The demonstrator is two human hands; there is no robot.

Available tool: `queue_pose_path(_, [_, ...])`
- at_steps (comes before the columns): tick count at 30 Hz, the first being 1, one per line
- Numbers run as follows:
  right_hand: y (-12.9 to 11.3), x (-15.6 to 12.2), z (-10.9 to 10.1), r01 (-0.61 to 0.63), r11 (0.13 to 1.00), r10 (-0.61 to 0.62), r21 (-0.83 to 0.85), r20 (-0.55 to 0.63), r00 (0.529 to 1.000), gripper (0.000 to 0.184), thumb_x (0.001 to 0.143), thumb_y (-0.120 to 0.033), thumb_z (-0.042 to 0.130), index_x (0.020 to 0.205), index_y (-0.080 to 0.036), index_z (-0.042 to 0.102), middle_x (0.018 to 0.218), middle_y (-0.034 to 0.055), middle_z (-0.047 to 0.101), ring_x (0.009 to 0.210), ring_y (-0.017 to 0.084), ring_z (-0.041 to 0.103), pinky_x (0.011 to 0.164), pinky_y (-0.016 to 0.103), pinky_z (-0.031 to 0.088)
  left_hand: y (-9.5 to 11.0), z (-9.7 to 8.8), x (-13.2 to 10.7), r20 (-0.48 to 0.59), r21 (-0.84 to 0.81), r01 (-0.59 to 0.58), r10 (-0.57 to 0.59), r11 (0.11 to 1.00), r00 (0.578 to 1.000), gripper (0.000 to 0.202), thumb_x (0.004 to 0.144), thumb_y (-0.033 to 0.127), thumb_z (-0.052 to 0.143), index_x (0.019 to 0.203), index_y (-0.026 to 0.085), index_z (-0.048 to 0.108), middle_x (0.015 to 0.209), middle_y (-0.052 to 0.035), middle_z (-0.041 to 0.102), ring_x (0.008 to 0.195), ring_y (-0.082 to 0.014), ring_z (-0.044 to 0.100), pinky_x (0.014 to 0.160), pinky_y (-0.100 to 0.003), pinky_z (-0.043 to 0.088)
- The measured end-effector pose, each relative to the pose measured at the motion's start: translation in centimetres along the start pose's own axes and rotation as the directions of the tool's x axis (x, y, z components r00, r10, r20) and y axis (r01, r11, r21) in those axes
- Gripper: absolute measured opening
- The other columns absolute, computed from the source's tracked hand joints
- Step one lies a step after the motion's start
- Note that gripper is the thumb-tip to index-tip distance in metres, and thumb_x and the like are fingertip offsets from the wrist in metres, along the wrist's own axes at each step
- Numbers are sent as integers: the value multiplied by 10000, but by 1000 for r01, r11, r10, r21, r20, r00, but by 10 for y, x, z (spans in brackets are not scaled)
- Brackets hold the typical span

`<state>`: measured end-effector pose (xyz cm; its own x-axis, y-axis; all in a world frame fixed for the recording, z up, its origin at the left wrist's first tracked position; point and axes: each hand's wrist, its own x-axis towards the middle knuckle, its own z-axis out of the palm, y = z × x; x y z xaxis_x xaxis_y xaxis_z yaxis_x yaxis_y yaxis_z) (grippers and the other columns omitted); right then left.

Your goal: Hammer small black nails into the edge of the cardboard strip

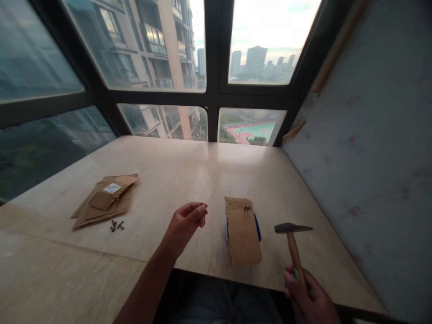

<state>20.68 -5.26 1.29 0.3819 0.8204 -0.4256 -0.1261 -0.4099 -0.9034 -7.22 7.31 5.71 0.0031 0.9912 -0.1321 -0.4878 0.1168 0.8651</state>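
My left hand (188,220) is raised over the table, thumb and fingers pinched on a small dark nail (206,210) that is mostly hidden by the fingertips. Right of it lies a brown cardboard piece (243,238) on top of something with a blue edge (258,227). Two dark nails (247,209) stand in the cardboard near its far end. My right hand (308,292) is wrapped round the wooden handle of a hammer (294,245), its metal head up, to the right of the cardboard. Several loose nails (116,226) lie together at the left.
Brown paper packets (108,198), one with a white label, are stacked on the left of the pale table (175,166). A patterned wall (364,157) borders the right side. Dark-framed windows (212,96) rise behind the table. The table's near edge runs just above my lap.
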Motion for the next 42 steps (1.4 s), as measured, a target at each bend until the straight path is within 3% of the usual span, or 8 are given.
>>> queue_pose_path(3, [0, 2, 4, 20, 1000, -20, -16, -12, 1000, 637, 696, -679, 724, 1059, -188, 543, 542, -83, 580, 247, 14, 317, 261, 107, 202, -8, 21, 15, 38, 262, -75, 67, 962, 997, 111, 718, 263, 825, 777, 172, 800, 637, -30, 682, 535, -98, 521, 529, -220, 435])
queue_pose_path(5, [-1, 3, 7, 25, 1000, -25, -18, -19, 999, 622, 713, -675, 710, 1051, -181, 541, 539, -80, 576, 251, 20, 321, 256, 113, 206, -15, 33, 25, 111, 389, -145, 110, 910, 988, 92, 736, 258, 807, 804, 198, 812, 698, -49, 724, 604, -137, 575, 590, -248, 461])
queue_pose_path(9, [-5, 6, 16, 33, 999, -33, -20, -10, 999, 601, 741, -692, 671, 1020, -176, 539, 552, -73, 576, 247, 22, 316, 236, 120, 212, -30, 48, 44, 291, 583, -349, 213, 733, 933, 75, 772, 218, 763, 805, 254, 819, 832, -64, 768, 739, -195, 617, 701, -300, 466])
queue_pose_path(13, [-1, 9, 25, 26, 1000, -26, -7, -13, 1000, 606, 761, -716, 635, 1025, -179, 541, 615, -72, 577, 252, 5, 316, 237, 107, 205, -43, 50, 60, 395, 655, -499, 305, 567, 866, 107, 786, 203, 746, 809, 282, 814, 783, -57, 716, 824, -224, 587, 767, -339, 458])
queue_pose_path(19, [8, 15, 33, -11, 999, 13, -49, 32, 999, 610, 768, -696, 639, 1092, -194, 513, 772, -8, 669, 238, 11, 360, 217, 132, 243, -60, 44, 70, 430, 739, -545, 346, 396, 834, 154, 843, 181, 686, 820, 282, 799, 949, -70, 666, 984, -242, 556, 893, -436, 456])
queue_pose_path(25, [-1, 12, 39, -15, 999, 18, -38, 66, 998, 592, 769, -680, 657, 1090, -208, 498, 832, -6, 660, 243, -3, 371, 214, 117, 258, -66, 42, 70, 431, 766, -534, 330, 357, 840, 157, 839, 165, 706, 829, 295, 792, 1188, -77, 645, 1167, -285, 522, 974, -528, 440])
queue_pose_path(34, [-12, 9, 43, -26, 999, 28, -36, 77, 997, 602, 755, -671, 678, 1079, -203, 482, 800, -16, 651, 245, -10, 376, 230, 101, 256, -67, 45, 72, 508, 731, -609, 351, 308, 787, 192, 844, 130, 687, 826, 293, 788, 1133, -78, 670, 1108, -262, 568, 913, -485, 488])
queue_pose_path(42, [-11, 9, 44, -23, 999, 26, -30, 78, 997, 581, 753, -628, 702, 1088, -202, 490, 799, -30, 639, 238, -7, 386, 223, 102, 267, -62, 48, 68, 522, 761, -607, 339, 230, 783, 211, 871, 118, 646, 847, 281, 778, 1100, -77, 685, 1085, -271, 573, 929, -534, 421])
